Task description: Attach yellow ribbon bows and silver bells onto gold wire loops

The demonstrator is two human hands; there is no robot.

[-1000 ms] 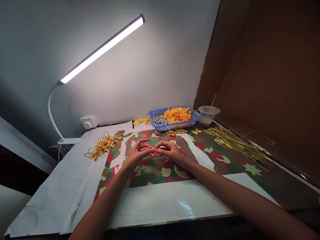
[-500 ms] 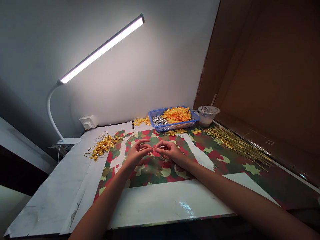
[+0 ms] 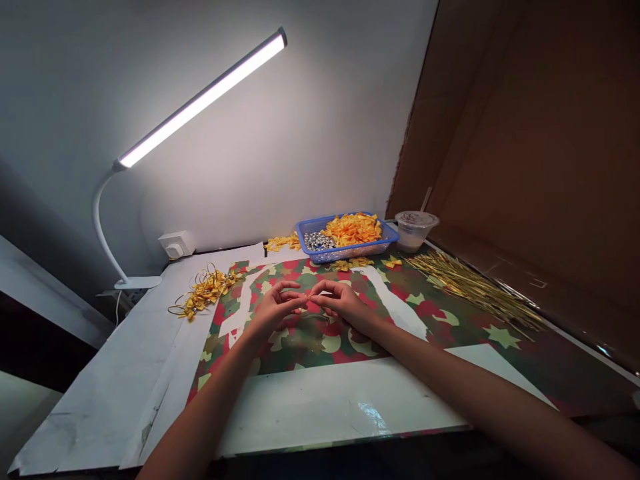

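My left hand [image 3: 277,310] and my right hand [image 3: 340,305] meet above the camouflage-patterned mat [image 3: 320,353], fingertips nearly touching. Between the fingertips they pinch a thin gold wire [image 3: 316,317], which curves down in a loop below them. Whatever small piece sits at the pinch is mostly hidden by my fingers. To the left of my left hand lies a tangled heap of yellow ribbon bows on gold wire [image 3: 206,291]. Neither hand touches it.
A blue plastic basket [image 3: 347,239] holds orange ribbon pieces and silver beads. Loose yellow bows lie near it. A bundle of gold sticks [image 3: 470,285] spreads at the right, beside a plastic cup [image 3: 416,230]. A clamp-on LED lamp [image 3: 203,100] stands at the back left.
My hands have shifted slightly closer together, with the fingertips still at the wire. The camera has moved very little.
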